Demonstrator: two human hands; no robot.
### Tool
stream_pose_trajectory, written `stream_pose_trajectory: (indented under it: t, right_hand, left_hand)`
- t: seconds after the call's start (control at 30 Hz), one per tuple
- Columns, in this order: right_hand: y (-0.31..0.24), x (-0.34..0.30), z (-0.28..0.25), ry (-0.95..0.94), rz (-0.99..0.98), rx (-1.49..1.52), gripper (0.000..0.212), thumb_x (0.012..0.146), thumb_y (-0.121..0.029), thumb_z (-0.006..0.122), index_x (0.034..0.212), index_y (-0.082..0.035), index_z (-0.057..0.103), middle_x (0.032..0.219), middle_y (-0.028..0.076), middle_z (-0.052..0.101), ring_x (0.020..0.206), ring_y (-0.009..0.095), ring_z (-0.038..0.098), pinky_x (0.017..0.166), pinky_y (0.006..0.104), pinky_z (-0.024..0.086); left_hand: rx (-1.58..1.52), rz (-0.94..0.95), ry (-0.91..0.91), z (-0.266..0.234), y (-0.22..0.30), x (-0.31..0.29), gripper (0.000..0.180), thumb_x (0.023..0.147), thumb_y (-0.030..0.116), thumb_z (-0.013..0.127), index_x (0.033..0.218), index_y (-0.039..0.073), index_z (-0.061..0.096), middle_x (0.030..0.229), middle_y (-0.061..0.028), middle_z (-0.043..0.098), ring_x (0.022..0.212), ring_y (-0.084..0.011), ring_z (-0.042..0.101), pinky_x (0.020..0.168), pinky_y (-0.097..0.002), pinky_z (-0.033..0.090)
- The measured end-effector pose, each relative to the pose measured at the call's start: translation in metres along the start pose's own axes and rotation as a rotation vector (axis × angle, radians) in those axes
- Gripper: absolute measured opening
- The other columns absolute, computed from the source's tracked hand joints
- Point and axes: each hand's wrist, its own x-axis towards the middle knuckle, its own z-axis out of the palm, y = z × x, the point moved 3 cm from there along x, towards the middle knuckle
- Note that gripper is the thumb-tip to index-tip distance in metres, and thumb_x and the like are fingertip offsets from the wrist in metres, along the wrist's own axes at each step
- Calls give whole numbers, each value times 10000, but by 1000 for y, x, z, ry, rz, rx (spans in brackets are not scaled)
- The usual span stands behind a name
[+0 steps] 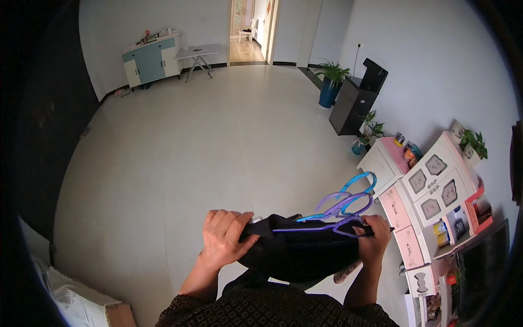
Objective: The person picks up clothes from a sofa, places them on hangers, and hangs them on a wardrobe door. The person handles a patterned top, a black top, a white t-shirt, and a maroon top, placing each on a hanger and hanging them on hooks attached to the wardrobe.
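A black garment [310, 253] is stretched between my two hands in front of my body; its exact kind I cannot make out. My left hand [224, 238] is closed around its upper left edge, the thumb pressed on the cloth. At the other end my right hand [376, 235] is closed on the cloth and on the purple clothes hanger [346, 222]. That hanger's long bar runs along the garment's top edge. Behind it a blue clothes hanger [364, 175] overlaps the purple one, its looped end pointing up and away. Whether my right fingers also grip the blue one is hidden.
To the right stands a pink and white cabinet [409, 245] beside a dark television [482, 267]. Farther off are potted plants [328, 94] and a black cabinet [351, 109]. A folding table [199, 52] and a teal sideboard [150, 64] stand at the far wall.
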Motion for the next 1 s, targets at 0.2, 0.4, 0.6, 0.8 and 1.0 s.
stream_pose_trajectory:
  t: [0.2, 0.4, 0.6, 0.8, 1.0]
  right_hand:
    - [91, 134, 104, -70, 99, 63, 189, 581, -104, 711, 717, -53, 590, 661, 62, 588, 637, 229, 564, 624, 310, 403]
    - [158, 217, 220, -82, 191, 25, 272, 524, 61, 669, 759, -20, 559, 699, 78, 541, 677, 219, 533, 626, 292, 418]
    - [230, 340, 328, -51, 132, -45, 217, 546, -30, 706, 723, -70, 588, 681, 61, 576, 642, 235, 542, 602, 321, 397]
    - [282, 483, 457, -59, 74, 19, 207, 544, -55, 705, 716, -73, 590, 676, 54, 574, 656, 235, 562, 621, 322, 402]
    - [312, 594, 591, -143, -53, 80, 282, 505, 8, 697, 762, -22, 583, 686, 90, 552, 664, 250, 528, 606, 312, 397]
  left_hand:
    - [14, -10, -9, 107, -92, 123, 459, 487, 188, 733, 904, 75, 578, 722, -24, 542, 610, -181, 506, 599, -315, 370]
    - [-49, 33, -56, 213, -208, 207, 460, 488, 180, 731, 908, 70, 580, 728, -23, 546, 621, -182, 517, 603, -311, 375]
    - [-66, 53, -35, 322, -309, 305, 457, 484, 155, 728, 908, 61, 583, 736, -33, 550, 619, -187, 514, 584, -305, 371]
    - [-50, 10, -19, 411, -433, 401, 460, 477, 134, 724, 909, 60, 583, 729, -37, 544, 614, -189, 512, 566, -305, 370]
    - [-2, -73, -23, 478, -555, 462, 468, 481, 130, 719, 921, 60, 576, 712, -31, 535, 600, -188, 503, 558, -310, 369]
